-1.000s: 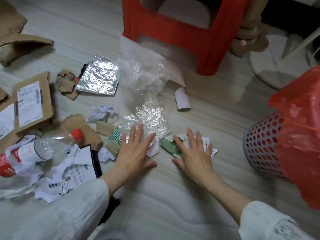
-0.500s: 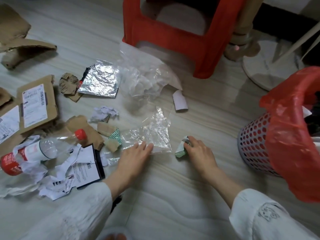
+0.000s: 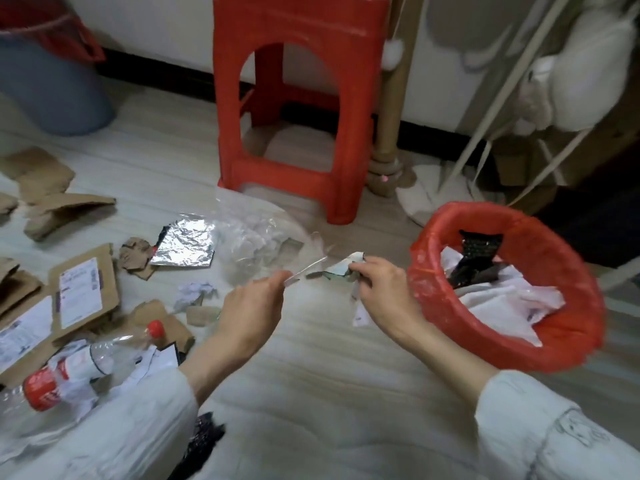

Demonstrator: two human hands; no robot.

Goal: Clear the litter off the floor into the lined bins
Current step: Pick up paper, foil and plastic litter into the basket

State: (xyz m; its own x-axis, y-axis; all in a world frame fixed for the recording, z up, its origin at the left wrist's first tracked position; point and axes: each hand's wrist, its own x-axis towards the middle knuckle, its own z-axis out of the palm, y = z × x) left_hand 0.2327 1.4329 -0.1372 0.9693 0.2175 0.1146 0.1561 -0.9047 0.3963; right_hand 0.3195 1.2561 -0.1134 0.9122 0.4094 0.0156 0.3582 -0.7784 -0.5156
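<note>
Both loads go together: left hand [image 3: 254, 308] pinches film [image 3: 304, 270], right hand [image 3: 382, 289] grips scraps [image 3: 341, 268]; tip into bin [image 3: 429, 299]

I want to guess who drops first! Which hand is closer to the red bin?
Right. The right hand, gripping paper scraps, is just beside the red-lined bin; the left hand, pinching clear plastic, is farther away.

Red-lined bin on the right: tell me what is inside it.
Inside the red-lined bin lie crumpled white paper and, toward the far side, a dark dotted wrapper. Anything beneath that top layer is covered, and the bin's bottom cannot be seen.
</note>
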